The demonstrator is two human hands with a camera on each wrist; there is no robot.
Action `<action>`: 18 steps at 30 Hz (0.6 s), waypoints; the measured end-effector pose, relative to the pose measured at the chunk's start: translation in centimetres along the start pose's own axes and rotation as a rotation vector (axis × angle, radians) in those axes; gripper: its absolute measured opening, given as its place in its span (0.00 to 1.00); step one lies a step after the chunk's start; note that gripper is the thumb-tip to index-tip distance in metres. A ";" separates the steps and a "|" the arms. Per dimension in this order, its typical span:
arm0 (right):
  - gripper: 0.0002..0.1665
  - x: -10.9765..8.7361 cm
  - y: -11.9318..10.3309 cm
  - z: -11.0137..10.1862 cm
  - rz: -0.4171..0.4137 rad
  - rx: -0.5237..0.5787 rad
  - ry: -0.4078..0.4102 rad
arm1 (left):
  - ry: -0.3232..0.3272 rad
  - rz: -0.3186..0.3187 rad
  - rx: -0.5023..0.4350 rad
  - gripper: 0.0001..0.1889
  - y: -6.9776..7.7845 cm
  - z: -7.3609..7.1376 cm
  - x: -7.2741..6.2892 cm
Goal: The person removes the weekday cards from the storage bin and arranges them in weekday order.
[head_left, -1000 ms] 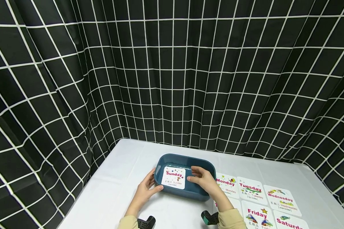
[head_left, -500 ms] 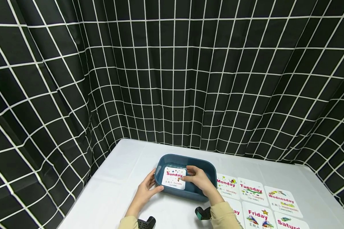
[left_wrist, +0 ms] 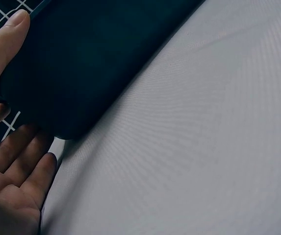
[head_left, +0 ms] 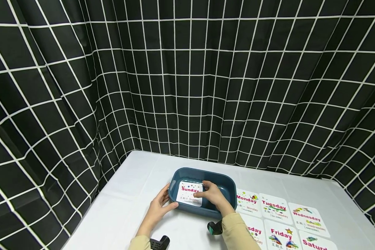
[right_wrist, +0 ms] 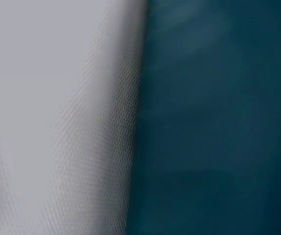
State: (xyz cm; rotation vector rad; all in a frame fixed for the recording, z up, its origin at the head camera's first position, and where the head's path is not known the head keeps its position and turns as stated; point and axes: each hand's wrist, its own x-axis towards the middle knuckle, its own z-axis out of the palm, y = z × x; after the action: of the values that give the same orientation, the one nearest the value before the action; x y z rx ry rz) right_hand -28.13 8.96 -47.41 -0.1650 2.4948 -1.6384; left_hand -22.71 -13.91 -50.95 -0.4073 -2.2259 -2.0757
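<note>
A dark blue plastic bin (head_left: 203, 211) with rounded corners sits on the table. A white card printed "Sunday" (head_left: 187, 190) lies face up in the bin's left part. My left hand (head_left: 157, 209) holds the bin's left end, its thumb at the near rim and its fingers around the corner. The left wrist view shows the thumb (left_wrist: 5, 46) against the dark bin wall (left_wrist: 91, 63). My right hand (head_left: 215, 195) reaches into the bin, thumb over the card's right part and fingers near its upper right corner. In the right wrist view only the bin wall (right_wrist: 214, 107) and cloth appear.
Right of the bin lie several day cards in two rows, among them Monday (head_left: 247, 204), Tuesday (head_left: 275, 209), Wednesday (head_left: 308, 219) and Friday (head_left: 282, 236). A white cloth covers the table (head_left: 137, 180). A black curtain with a white grid (head_left: 187, 86) hangs behind.
My right hand has moved left inside the bin, from beside the Sunday card to over its right part. The left hand and the bin have barely moved.
</note>
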 end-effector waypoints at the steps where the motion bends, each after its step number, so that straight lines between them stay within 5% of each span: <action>1: 0.47 0.1 0.0 0.0 0.004 -0.010 0.000 | -0.004 0.003 -0.001 0.43 0.0 0.0 0.0; 18: 0.49 1.0 0.3 0.9 0.061 -0.133 0.045 | 0.008 -0.012 0.009 0.44 0.1 0.1 0.1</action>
State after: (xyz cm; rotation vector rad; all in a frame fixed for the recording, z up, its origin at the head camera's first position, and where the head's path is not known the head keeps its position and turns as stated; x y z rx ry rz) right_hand -28.96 8.10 -48.06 -0.0680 2.6157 -1.4695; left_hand -22.74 -13.84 -50.88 -0.3857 -2.2376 -2.0688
